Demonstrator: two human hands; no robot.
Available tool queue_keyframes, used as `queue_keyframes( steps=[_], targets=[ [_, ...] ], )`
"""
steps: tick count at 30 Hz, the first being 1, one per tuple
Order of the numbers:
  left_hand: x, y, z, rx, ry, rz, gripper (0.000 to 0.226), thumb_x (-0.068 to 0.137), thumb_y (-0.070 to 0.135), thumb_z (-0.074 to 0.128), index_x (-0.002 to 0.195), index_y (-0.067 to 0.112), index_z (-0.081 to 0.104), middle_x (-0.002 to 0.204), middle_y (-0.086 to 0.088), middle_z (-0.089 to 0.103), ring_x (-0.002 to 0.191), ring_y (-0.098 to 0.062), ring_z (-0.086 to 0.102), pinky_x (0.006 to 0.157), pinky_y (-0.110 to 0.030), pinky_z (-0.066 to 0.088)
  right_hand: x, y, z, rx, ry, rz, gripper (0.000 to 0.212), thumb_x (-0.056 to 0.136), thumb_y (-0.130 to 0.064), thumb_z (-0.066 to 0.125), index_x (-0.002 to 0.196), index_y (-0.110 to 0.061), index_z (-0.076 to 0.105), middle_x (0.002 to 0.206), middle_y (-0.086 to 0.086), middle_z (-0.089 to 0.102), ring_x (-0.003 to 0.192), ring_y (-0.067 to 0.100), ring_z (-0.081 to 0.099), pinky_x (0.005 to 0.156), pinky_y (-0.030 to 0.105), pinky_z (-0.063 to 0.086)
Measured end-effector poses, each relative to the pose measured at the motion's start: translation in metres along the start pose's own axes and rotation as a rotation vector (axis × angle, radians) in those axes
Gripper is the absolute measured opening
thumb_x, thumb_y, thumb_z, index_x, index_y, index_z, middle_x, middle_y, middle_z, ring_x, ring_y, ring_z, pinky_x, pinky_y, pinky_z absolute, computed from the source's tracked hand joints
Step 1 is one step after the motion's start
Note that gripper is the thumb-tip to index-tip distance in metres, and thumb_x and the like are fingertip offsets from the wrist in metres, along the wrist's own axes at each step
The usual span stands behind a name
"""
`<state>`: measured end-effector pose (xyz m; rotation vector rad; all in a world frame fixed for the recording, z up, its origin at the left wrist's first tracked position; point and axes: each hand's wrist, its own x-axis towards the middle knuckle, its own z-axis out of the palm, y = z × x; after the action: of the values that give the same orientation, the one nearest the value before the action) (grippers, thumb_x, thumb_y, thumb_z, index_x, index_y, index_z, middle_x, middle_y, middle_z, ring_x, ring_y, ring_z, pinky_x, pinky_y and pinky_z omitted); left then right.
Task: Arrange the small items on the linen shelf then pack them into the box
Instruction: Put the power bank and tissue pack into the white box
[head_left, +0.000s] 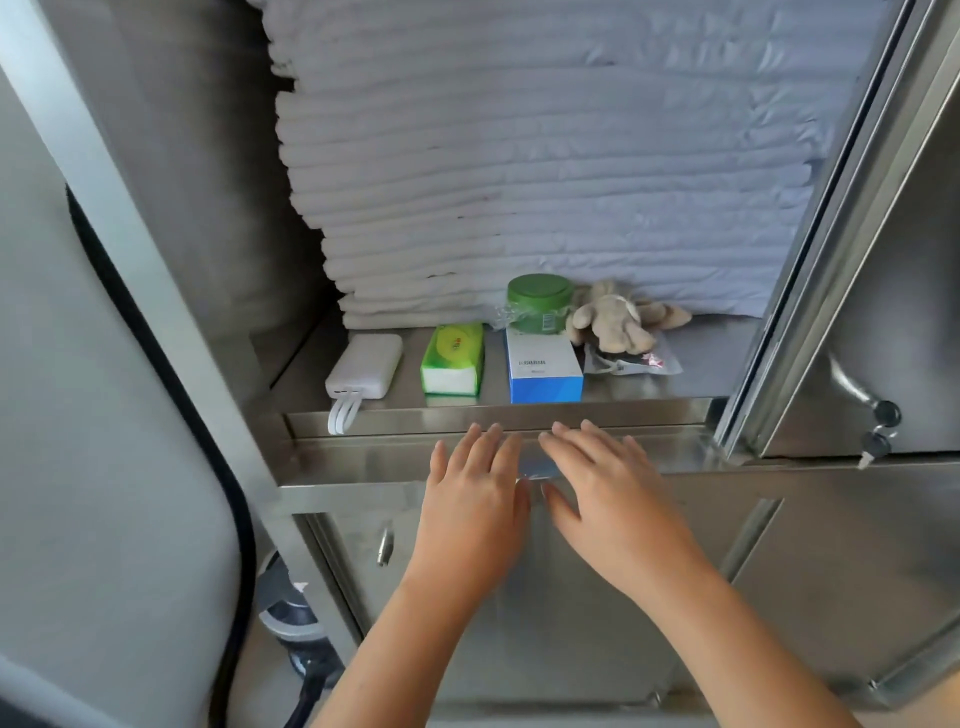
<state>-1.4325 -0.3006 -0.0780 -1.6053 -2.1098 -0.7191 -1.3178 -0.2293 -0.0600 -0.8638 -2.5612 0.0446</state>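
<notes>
Fingers (479, 441) of left hand (470, 499) and right hand (613, 499) lie straight, empty, at the front edge of the shelf (675, 387); along it sit power bank (366, 366), tissue pack (453, 358), blue box (543, 371), with jar (539, 304) and plush toy (618, 317) behind.

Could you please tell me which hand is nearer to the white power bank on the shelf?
Left. The left hand lies flat below the shelf edge, down and right of the white power bank; the right hand is farther right still.

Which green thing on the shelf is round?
The green jar at the back, next to the plush toy. The other green thing, the tissue pack, is boxy.
</notes>
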Motion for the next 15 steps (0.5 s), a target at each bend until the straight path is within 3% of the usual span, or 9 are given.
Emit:
queue_keyframes(
  steps=[2, 4, 11, 15],
  targets=[
    [0.007, -0.005, 0.009, 0.007, -0.010, 0.006, 0.044, 0.060, 0.005, 0.084, 0.101, 0.000, 0.070, 0.104, -0.016, 0.069, 0.100, -0.037, 0.064, 0.079, -0.058, 0.048, 0.007, 0.004, 0.010, -0.015, 0.077, -0.008, 0.049, 0.056, -0.010, 0.086, 0.102, -0.006, 0.070, 0.105, 0.010, 0.070, 0.100, 0.034, 0.065, 0.075, 0.055, 0.051],
    [0.016, -0.009, 0.018, 0.005, -0.011, 0.021, 0.044, 0.059, 0.006, 0.085, 0.100, 0.001, 0.070, 0.103, -0.015, 0.069, 0.099, -0.035, 0.065, 0.077, -0.058, 0.048, 0.016, 0.008, 0.017, -0.031, 0.115, -0.003, 0.051, 0.048, -0.010, 0.089, 0.096, -0.005, 0.072, 0.097, 0.011, 0.072, 0.091, 0.034, 0.068, 0.067, 0.054, 0.053],
    [0.061, -0.038, 0.039, -0.010, 0.014, 0.069, 0.046, 0.058, 0.004, 0.083, 0.102, -0.001, 0.069, 0.104, -0.016, 0.068, 0.101, -0.037, 0.063, 0.078, -0.057, 0.049, 0.065, 0.014, 0.033, -0.074, 0.158, -0.026, 0.048, 0.048, -0.010, 0.088, 0.093, -0.004, 0.072, 0.094, 0.010, 0.071, 0.091, 0.032, 0.068, 0.064, 0.049, 0.055],
    [0.082, -0.064, 0.046, 0.018, 0.046, 0.067, 0.049, 0.054, 0.003, 0.085, 0.100, -0.002, 0.069, 0.105, -0.019, 0.068, 0.100, -0.039, 0.064, 0.075, -0.060, 0.048, 0.095, 0.008, 0.043, -0.047, 0.146, -0.056, 0.044, 0.056, -0.008, 0.082, 0.098, -0.002, 0.070, 0.101, 0.012, 0.070, 0.100, 0.033, 0.064, 0.072, 0.051, 0.055]
  ],
)
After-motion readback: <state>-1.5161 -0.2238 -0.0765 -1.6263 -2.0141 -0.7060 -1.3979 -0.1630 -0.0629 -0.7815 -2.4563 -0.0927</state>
